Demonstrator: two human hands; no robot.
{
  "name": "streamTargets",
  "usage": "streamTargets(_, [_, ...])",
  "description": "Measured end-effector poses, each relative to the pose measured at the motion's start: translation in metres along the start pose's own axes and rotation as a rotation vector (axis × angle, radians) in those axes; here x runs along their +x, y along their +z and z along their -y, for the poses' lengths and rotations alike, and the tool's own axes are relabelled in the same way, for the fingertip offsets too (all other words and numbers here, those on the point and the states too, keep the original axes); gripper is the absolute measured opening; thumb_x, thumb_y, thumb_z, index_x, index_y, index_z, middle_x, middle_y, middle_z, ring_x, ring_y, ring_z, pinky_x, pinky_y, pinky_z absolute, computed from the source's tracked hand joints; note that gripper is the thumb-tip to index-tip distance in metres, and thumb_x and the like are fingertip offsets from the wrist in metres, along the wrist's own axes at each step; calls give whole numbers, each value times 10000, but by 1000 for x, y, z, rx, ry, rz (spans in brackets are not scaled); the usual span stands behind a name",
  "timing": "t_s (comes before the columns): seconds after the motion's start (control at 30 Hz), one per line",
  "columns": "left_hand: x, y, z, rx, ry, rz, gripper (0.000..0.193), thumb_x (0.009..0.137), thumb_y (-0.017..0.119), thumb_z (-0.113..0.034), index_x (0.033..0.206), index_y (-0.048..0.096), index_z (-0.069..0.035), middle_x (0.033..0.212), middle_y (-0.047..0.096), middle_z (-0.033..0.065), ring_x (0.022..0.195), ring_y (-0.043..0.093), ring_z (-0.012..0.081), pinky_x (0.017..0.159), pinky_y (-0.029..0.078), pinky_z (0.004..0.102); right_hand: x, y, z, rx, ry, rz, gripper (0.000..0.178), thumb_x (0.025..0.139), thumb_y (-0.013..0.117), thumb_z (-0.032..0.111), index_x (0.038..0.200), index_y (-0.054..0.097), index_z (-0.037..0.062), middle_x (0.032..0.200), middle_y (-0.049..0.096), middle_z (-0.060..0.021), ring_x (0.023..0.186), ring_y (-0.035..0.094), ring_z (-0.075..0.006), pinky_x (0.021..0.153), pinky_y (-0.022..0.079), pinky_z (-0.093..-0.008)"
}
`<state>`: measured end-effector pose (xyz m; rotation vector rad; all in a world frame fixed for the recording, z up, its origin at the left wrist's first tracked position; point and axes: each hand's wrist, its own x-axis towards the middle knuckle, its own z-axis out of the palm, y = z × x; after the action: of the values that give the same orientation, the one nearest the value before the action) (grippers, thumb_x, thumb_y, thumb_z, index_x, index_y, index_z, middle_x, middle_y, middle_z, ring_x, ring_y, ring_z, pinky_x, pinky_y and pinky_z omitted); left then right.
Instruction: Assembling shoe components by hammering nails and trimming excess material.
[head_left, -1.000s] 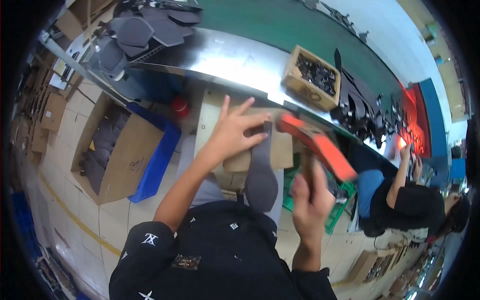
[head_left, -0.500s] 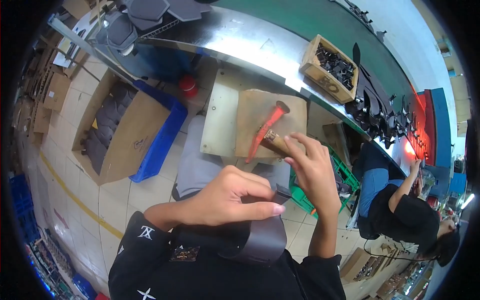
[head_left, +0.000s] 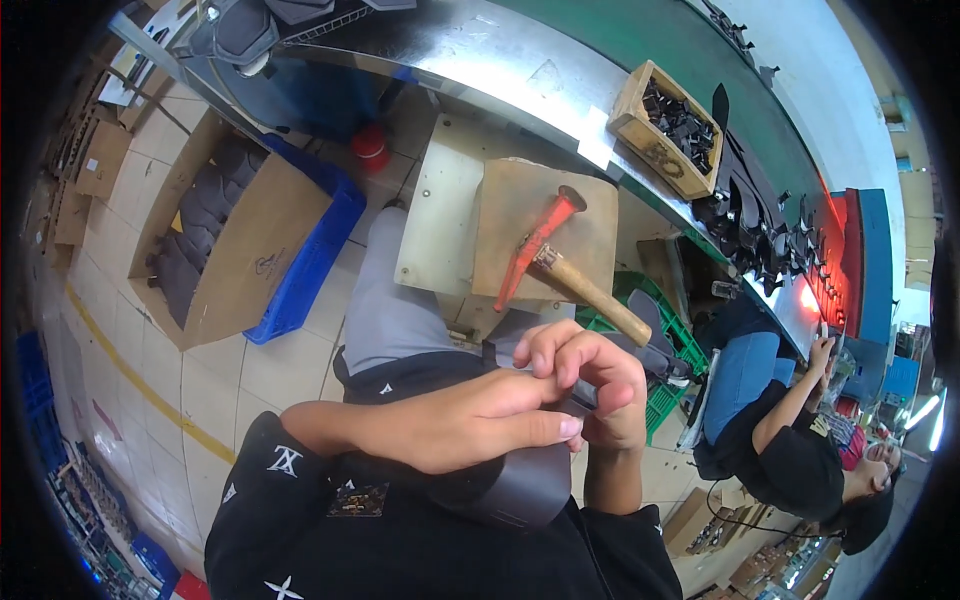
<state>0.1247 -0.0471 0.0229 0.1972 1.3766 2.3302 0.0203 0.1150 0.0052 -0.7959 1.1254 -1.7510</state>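
A dark brown, leather-like strip [head_left: 525, 490] curves in front of my chest. My left hand [head_left: 465, 425] is closed on its upper end, the thumb lying along the near side. At that same end, my right hand [head_left: 595, 380] has its fingers curled against the strip and touching the left fingers; the exact grip is partly hidden. A hammer [head_left: 590, 293] with a red head and wooden handle lies on a brown board [head_left: 505, 195] just beyond my hands, its handle sticking out past the board's near right edge.
Beyond the board runs a metal-edged green bench [head_left: 480, 45], bearing a wooden box [head_left: 655, 150] of small black parts and several dark curved pieces [head_left: 740, 215]. Left stand a carton [head_left: 265, 245] and blue crate [head_left: 335, 225]; right, a green crate [head_left: 690, 345] and a seated person [head_left: 780, 425].
My right hand has let go of the hammer's handle and come back to my left hand at the strip. The hammer stays on the board.
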Motion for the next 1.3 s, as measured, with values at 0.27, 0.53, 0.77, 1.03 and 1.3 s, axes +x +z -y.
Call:
streamTargets(0.27, [-11, 1, 6, 62, -37, 9, 442, 1060, 428, -341, 1155, 550, 74, 1076, 571, 172, 1107, 537, 245, 977, 401, 341, 0, 10, -9, 22, -6, -20, 633, 926, 517, 627, 928, 607, 0, 968, 579, -133, 991, 549, -270, 1008, 413, -473])
streamTargets(0.53, [-17, 7, -9, 80, 11, 26, 434, 1061, 429, -337, 1138, 568, 67, 1091, 590, 177, 1092, 554, 244, 969, 409, 348, 5, 22, -5, 1, -137, 1, 634, 941, 492, 625, 884, 605, 4, 909, 593, -132, 944, 559, -298, 901, 452, -468])
streamTargets(0.77, [3, 3, 23, 0, 25, 49, 413, 1049, 441, -340, 1057, 628, 28, 1083, 606, 120, 1096, 530, 170, 999, 387, 317, -11, 9, -4, -73, -56, -112, 607, 937, 528, 609, 876, 599, 9, 907, 582, -114, 1018, 552, -312, 945, 435, -467])
streamTargets(1.03, [10, -2, 0, 107, -36, 26, 405, 1049, 446, -351, 1058, 621, 13, 1069, 598, 91, 1092, 534, 171, 1012, 382, 320, -9, -2, -11, -104, -113, -214, 661, 899, 560, 640, 1002, 603, -11, 1040, 603, -120, 1073, 556, -280, 962, 420, -405])
streamTargets(1.3, [43, -163, -166, 925, 739, -647, 399, 1020, 506, -443, 1055, 606, -58, 1108, 671, 126, 1104, 599, 234, 993, 439, 383, -52, -88, 36, -265, -167, -691, 377, 1060, 455, 293, 1125, 616, -42, 1037, 677, -123, 953, 639, -183, 866, 490, -311])
